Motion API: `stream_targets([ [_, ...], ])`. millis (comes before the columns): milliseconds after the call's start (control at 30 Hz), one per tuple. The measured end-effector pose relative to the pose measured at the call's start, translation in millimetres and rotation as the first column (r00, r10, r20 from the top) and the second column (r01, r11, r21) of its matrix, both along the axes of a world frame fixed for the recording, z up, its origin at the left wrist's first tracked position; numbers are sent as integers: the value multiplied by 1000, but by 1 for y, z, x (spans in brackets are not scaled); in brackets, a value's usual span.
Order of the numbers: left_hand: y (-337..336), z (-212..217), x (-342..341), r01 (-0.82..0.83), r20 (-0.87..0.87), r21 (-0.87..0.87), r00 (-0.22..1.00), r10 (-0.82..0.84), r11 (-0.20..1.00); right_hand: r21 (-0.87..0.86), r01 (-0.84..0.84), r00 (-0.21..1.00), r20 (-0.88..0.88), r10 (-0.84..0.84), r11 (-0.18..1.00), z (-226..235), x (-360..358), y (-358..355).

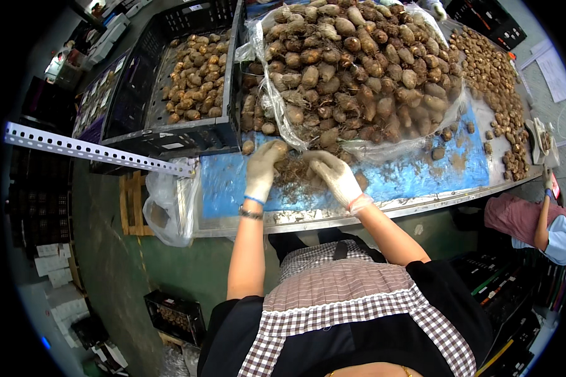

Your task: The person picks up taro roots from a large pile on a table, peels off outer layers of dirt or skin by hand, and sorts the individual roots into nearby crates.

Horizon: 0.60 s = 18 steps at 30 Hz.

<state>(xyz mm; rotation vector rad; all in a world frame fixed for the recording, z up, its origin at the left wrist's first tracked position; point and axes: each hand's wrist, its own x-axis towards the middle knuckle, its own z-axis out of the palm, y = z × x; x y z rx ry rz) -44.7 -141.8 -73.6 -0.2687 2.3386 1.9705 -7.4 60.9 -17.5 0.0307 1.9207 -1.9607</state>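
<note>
My left hand (263, 168), in a pale work glove, is closed around a small taro corm (281, 149) that shows at its fingertips. A little to the right, my gloved right hand (331, 176) has its fingers drawn together, pointing left over a heap of brown root fibres (289, 173). What lies in those fingers, if anything, is hidden. Just beyond both hands rises a large pile of hairy brown taro corms (358, 69) on clear plastic sheeting (271, 94). A single loose corm (248, 147) lies left of my left hand.
A black crate (170, 139) with cleaner corms (198, 75) stands at the left. Blue sheeting (415, 176) covers the metal table (283, 221). A perforated metal bar (100, 149) juts in from the left. At the right are smaller corms (497, 81), a scale (541, 141) and another person (528, 220).
</note>
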Motion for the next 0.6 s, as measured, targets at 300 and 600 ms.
stream_targets([
  [300,55,67,33,-36,-179,241,981,81,970,201,59,905,-424,32,978,19,-18,-17],
  [600,64,54,35,-213,-637,-408,763,-110,888,-228,218,950,-174,-260,949,23,-13,-20],
])
